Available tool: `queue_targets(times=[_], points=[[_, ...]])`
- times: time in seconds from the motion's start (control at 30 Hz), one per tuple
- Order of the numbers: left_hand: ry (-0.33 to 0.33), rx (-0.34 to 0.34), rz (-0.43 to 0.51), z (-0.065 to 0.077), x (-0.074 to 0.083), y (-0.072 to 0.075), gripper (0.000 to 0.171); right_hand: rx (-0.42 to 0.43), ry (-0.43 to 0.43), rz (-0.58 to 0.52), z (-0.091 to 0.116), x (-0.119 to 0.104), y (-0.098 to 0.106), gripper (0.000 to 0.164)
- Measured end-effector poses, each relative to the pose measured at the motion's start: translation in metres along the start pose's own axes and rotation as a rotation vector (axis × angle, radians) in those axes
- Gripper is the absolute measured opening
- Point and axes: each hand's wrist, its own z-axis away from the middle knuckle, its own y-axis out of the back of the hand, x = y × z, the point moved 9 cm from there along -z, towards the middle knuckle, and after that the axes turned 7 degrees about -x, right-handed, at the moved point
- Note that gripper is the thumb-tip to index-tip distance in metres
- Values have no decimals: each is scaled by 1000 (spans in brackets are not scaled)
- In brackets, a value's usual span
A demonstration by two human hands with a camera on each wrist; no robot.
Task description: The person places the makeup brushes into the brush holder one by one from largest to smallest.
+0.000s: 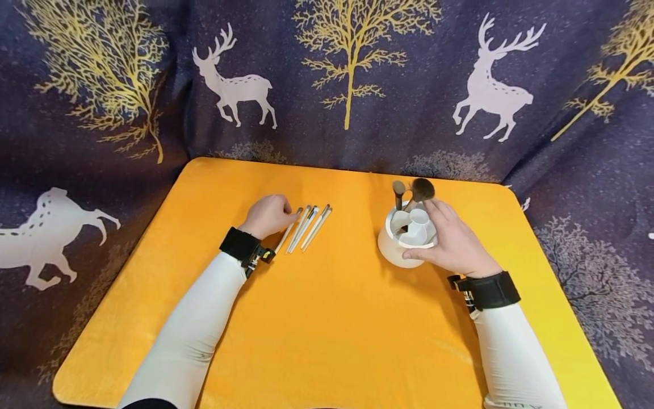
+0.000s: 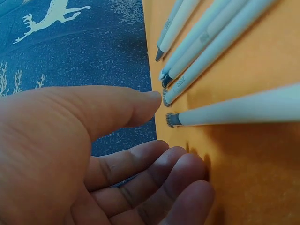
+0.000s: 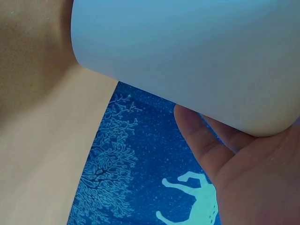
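Observation:
On the left of the table, my left hand (image 1: 268, 216) hovers at the bristle end of the leftmost makeup brush (image 2: 234, 110). Its thumb and fingers stand apart around that small dark tip in the left wrist view, with a gap on both sides. Several more pale-handled makeup brushes (image 1: 309, 227) lie side by side just to the right. My right hand (image 1: 455, 238) grips a round white brush holder (image 1: 393, 250) from its right side, thumb at the near rim. Inside stand a large fluffy dark brush (image 1: 423, 189) and a smaller brush (image 1: 399, 196), both leaning toward the back.
An orange-covered table (image 1: 327, 318) with rounded corners bears everything. Behind it and along the sides hangs a dark blue curtain (image 1: 388, 136) printed with white deer and golden trees. The holder is split inside by white dividers (image 1: 420, 217).

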Motion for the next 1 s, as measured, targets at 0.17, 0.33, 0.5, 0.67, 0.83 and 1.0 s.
queue_targets(times=[0.17,0.33,0.5,0.67,0.83,1.0], points=[[10,-12,-6,1,-3,-3,26,-1,5,6,-1,-2,0,123],[20,-2,-17,0,-5,-4,23,4,3,5,-1,-3,1,122],[1,-16,-48,-4,-4,-10,29,-1,0,7,0,-2,0,123],[-10,16,-71,-7,-1,-9,34,5,9,6,-2,-4,4,126],[-6,18,-82,-6,0,-11,33,3,7,9,-3,-3,4,124],[-1,10,-70,-5,0,-12,36,-3,1,9,-1,-1,0,124]])
